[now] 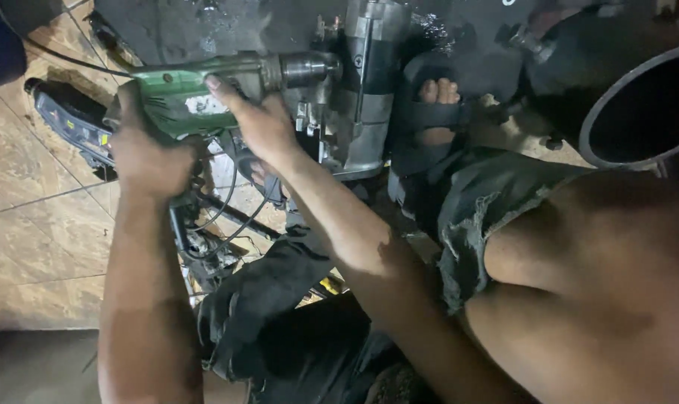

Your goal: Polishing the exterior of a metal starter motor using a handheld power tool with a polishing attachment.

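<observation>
Both arms were stretched forward: left hand [148, 153] wrapped tight around the green drill's [205, 93] rear grip, right hand [261, 123] clamped over its body, chuck against the metal motor housing [366, 90].

Drill [197, 93] left of motor housing [366, 90]

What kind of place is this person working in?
Probably an informal repair workshop, with the work done on the floor. A green electric drill is pressed against a grey metal motor-like part, greasy black rags lie about, and the floor is tiled.
</observation>
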